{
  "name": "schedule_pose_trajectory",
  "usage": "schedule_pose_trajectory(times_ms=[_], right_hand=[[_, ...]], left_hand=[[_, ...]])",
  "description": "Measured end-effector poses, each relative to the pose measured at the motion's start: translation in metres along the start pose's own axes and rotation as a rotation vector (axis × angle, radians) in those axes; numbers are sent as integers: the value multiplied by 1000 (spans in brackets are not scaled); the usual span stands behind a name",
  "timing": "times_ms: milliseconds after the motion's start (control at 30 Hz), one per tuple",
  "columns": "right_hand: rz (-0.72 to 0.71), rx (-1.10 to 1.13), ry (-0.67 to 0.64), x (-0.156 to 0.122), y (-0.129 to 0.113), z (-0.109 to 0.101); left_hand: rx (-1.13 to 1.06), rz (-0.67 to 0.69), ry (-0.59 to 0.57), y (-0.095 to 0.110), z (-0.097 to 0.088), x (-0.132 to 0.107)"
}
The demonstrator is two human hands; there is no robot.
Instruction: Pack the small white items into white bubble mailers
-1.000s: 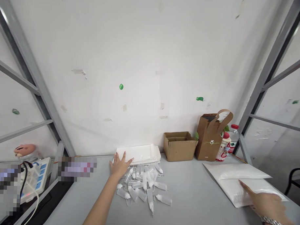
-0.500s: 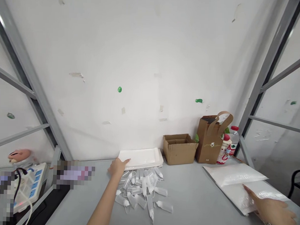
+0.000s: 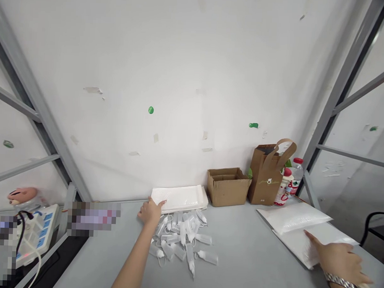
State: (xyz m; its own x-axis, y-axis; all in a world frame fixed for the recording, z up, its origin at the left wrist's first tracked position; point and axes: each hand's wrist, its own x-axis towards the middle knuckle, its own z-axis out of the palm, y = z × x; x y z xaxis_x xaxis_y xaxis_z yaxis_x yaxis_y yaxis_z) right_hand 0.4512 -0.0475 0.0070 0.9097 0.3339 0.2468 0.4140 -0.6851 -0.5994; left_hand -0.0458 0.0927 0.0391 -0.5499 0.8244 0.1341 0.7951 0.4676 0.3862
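Observation:
My left hand point(image 3: 150, 211) rests at the left end of a stack of white mailer envelopes point(image 3: 177, 199) against the wall. Its fingers are spread, with the thumb over the top envelope and the others at the corner. Just in front of that stack lies a loose pile of small clear squeeze bottles point(image 3: 183, 232) with white nozzle caps. On the right, my right hand point(image 3: 339, 261) lies over the near edge of more white mailer envelopes point(image 3: 302, 219), index finger stretched out on the top surface. It looks open; its underside is hidden.
A cardboard box point(image 3: 228, 192), a brown paper bag point(image 3: 264, 180) and bottles point(image 3: 296, 175) stand along the wall. At the left are a power strip point(image 3: 45, 231) with cables and a pink pig figure point(image 3: 22, 195). Grey metal posts point(image 3: 330, 98) frame both sides of the grey table point(image 3: 238, 263).
The whole view has shifted slightly. My right hand has moved a little left and nearer on the right-hand envelopes. My left hand stays at the stack's left end.

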Motion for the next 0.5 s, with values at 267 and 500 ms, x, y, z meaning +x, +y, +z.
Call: schedule_pose_trajectory(times_ms=[267,500], right_hand=[[-57,32,17,4,1,-1],[-44,-11,64,7,2,4]], left_hand=[[-37,36,-43,11,2,-4],[34,55,-5,20,10,-11]])
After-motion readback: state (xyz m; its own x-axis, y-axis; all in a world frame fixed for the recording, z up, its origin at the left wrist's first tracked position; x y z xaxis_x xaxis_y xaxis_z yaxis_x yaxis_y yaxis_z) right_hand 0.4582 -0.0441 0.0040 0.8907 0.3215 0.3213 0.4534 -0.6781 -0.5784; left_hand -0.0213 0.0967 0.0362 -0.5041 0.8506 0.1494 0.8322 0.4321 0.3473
